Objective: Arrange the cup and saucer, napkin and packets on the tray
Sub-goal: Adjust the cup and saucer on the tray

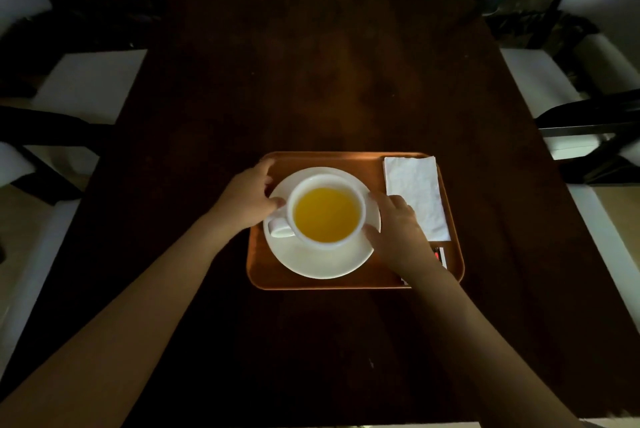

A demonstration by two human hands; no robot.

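A white cup full of yellow liquid stands on a white saucer in the left half of an orange-brown tray. Its handle points left. My left hand grips the saucer's left rim beside the handle. My right hand grips the saucer's right rim, fingers against the cup side. A folded white napkin lies along the tray's right side. Below it, packets with red print show partly, mostly hidden under my right wrist.
The tray sits on a dark wooden table, near its front edge. Chairs with white seats stand on the left and on the right. Plants show at the far corners.
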